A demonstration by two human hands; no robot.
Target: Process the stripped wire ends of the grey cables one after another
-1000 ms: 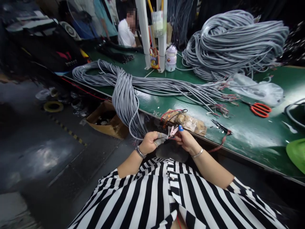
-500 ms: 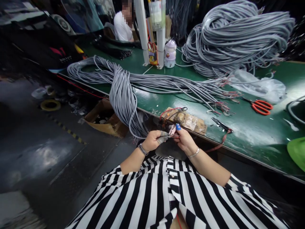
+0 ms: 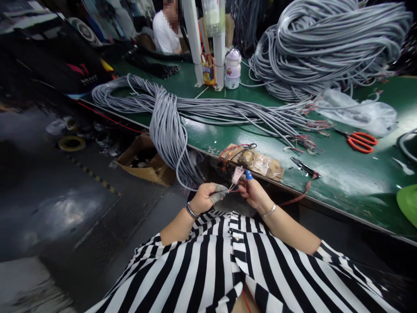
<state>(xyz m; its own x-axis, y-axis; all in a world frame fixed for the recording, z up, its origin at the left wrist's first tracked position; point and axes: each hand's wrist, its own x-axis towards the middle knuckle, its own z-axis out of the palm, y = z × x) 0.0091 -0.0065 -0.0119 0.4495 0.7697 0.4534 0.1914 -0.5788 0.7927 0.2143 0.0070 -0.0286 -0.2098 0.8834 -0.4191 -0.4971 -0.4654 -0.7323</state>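
Note:
My left hand [image 3: 206, 196] is closed around the end of a grey cable [image 3: 182, 171] that loops down from the bundle hanging over the table edge; grey finger covers sit on its thumb and forefinger. Thin coloured wires [image 3: 235, 184] fan out from that cable end. My right hand [image 3: 254, 192], with a blue cover on one fingertip, pinches those wires just right of the left hand. Both hands are held in front of my striped shirt, below the edge of the green table [image 3: 342, 178].
A long bundle of grey cables [image 3: 208, 115] lies across the table and a big coil [image 3: 325, 48] sits behind. Orange scissors [image 3: 361, 142], a clear plastic bag [image 3: 358, 114], a brown wrapped block [image 3: 257, 161] and dark cutters [image 3: 302, 167] lie nearby. Another person [image 3: 164, 32] sits at the far end. A cardboard box [image 3: 143, 163] stands on the floor.
My right hand has drawn the wires slightly up and apart from the cable end. The view shifted a little; my left hand keeps its grip.

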